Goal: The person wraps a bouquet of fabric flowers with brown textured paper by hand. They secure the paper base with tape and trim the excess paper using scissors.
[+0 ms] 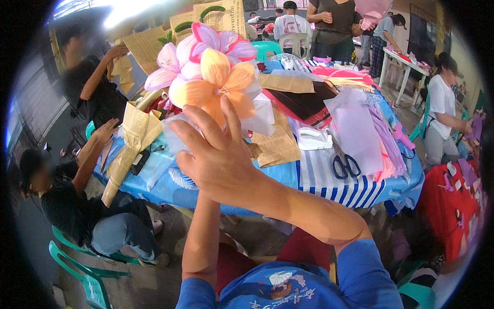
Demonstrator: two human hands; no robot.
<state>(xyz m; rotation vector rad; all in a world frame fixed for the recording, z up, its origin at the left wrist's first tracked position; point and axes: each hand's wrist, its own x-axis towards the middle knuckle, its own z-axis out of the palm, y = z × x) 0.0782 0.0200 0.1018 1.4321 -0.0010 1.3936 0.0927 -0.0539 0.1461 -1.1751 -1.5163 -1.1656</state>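
Note:
A bunch of large artificial flowers is held up above the near left of the table. An orange flower faces me in front of several pink and purple flowers. White translucent wrapping shows around them. My right hand crosses to the left with fingers spread, its fingertips at the orange petals. My left forearm rises behind the right wrist. The right hand hides my left hand, so its fingers and anything in them cannot be seen. The flowers' stems are hidden too.
Black-handled scissors, a white plastic device, printed brown paper and pastel sheets lie on the blue-covered table. A printed-paper cone is at left. Two people sit or stand at left; others are behind. Green chairs stand lower left.

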